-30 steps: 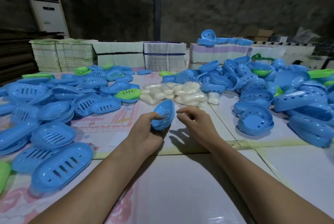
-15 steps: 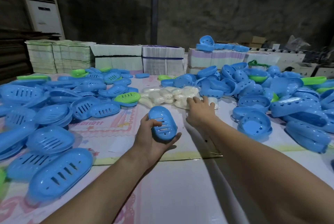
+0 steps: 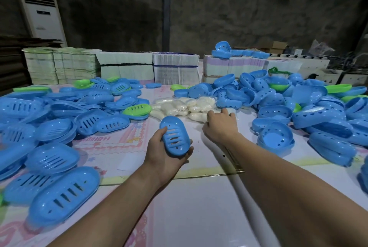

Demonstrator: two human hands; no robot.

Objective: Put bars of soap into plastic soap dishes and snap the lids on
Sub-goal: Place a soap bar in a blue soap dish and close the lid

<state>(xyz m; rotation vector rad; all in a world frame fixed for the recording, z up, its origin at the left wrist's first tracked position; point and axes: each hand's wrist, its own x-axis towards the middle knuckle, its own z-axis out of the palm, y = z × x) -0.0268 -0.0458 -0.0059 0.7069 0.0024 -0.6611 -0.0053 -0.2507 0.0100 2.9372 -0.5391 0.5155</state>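
You had 2 hands out: left hand [image 3: 166, 159] w/ 1 blue slotted lid [image 3: 174, 136], right hand [image 3: 219, 126] at approx. a dozen wrapped soap bars [image 3: 185, 107]. Blue lids [image 3: 53, 158] and dishes [image 3: 275, 137]: too many to count. 1 AC unit [image 3: 42, 13].

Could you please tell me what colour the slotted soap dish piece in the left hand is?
Blue, seen in the head view: the slotted soap dish piece in the left hand.
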